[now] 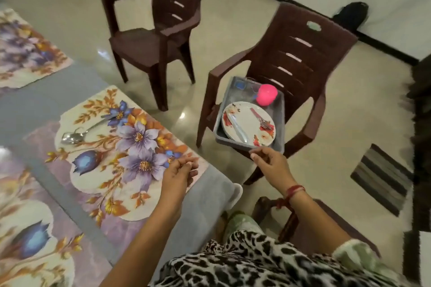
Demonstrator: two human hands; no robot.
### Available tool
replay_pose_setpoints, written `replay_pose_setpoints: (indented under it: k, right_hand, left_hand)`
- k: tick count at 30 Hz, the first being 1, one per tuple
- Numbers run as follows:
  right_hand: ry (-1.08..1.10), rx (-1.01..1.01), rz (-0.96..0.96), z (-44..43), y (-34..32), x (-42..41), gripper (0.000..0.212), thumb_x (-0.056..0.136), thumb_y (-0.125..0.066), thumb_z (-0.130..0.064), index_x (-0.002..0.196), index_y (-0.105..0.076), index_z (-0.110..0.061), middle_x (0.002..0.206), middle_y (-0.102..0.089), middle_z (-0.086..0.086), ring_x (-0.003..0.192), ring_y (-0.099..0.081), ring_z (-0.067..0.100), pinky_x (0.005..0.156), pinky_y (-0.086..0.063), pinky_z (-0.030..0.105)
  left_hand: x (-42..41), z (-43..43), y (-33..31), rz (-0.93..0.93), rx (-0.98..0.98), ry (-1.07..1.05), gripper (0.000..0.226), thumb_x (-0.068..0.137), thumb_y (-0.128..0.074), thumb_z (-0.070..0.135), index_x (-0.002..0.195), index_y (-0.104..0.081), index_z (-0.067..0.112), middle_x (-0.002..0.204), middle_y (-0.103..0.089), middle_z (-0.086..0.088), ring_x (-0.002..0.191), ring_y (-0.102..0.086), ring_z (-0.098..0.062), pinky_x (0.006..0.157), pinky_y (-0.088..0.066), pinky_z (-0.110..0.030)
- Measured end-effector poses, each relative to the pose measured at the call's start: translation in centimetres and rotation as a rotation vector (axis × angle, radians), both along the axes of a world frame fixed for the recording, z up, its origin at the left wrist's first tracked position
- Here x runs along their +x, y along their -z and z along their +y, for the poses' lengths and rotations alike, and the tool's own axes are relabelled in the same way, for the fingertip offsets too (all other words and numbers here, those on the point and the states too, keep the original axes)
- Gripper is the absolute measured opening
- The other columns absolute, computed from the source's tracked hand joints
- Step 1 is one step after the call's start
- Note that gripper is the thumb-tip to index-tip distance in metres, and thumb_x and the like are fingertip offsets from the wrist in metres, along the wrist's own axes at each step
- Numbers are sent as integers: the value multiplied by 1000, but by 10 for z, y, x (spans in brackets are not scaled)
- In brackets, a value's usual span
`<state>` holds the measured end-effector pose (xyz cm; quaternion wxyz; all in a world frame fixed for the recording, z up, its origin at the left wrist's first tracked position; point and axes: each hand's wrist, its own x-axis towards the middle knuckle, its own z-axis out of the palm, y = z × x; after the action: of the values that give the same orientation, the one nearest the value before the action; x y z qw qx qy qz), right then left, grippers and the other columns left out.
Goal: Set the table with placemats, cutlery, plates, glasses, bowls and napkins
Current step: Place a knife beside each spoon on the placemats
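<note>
Right hand (268,162) by tray (231,143) edge (curled).

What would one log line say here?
spoon on placemat | plates, cutlery in tray on chair | right hand near tray rim | left hand over placemat

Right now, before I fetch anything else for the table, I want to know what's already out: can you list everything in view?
Table: one, grey, left.
Placemats: three, floral, on the table.
Spoon: one, silver, on the middle placemat.
Chairs: two in full, brown, floor.
Tray: one, grey, on the nearer chair's seat.
Plates: a stack, white with red flowers, in the tray.
Cutlery: several pieces, silver, on the top plate.
Cup: one, pink, tray's far corner.
Rug: one, striped, floor at right.
Left hand: one, empty, over the middle placemat's edge.
Right hand: one, empty, at the tray's near rim.
</note>
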<state>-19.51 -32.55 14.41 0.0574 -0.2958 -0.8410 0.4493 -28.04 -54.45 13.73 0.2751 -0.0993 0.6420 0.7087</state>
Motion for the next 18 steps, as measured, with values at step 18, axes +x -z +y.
replay_pose_setpoints:
  k: [18]
  right_hand:
    - [-1354,784,-487,286,239,-268,79,76,-66,0,143,-29,-20,141,-38,13,123,-42,32,99,-40,43]
  left_hand:
    - [-148,246,89,-318,-271,-146,16,97,-47,7,95,-61,13,92,-65,-8,82,-62,-15,58,-48,-8]
